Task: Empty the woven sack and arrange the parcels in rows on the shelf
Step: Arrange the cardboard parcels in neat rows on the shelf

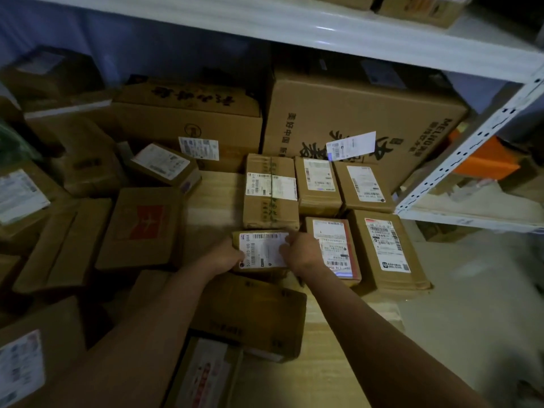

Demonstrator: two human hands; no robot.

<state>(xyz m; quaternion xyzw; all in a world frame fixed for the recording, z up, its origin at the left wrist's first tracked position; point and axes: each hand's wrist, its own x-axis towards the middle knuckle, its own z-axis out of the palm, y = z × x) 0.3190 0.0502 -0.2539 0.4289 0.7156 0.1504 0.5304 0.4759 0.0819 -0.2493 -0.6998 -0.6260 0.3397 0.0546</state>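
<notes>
Both bare arms reach forward over a pale wooden shelf board (215, 201), smooth and faintly grained, and meet on a small flat brown cardboard parcel with a white printed label (263, 251). The left hand (224, 257) grips its left edge, fingers curled under and thumb over the label's rim; the right hand (300, 251) pinches the right edge, fingertips lying on the glossy label. The parcel sits at the near end of a row, just in front of a taller taped cardboard box with a green strap and a white label across its top (270, 191). Right of that stand two slim cartons with long white labels (318, 184) and (366, 185), side by side and touching, and in front of them a flat box with a red-edged label (334, 248) and a broader kraft carton with a barcode sticker (387, 247), all squared up in neat rows. Behind them rises a large corrugated carton printed with bold black characters (362, 113), a loose white slip stuck to its face. On the left the boxes lie jumbled and tilted: a square carton bearing a red patch (141, 228), a long plain folded carton (63, 245), a small tilted labelled box (162, 164). Below the wrists a wide, dull brown carton (250, 316) lies askew. A white metal shelf beam (294, 28) runs overhead, and a perforated white steel upright (471, 148) slants down at the right. The light is dim; the woven sack is nowhere I can see from here.
</notes>
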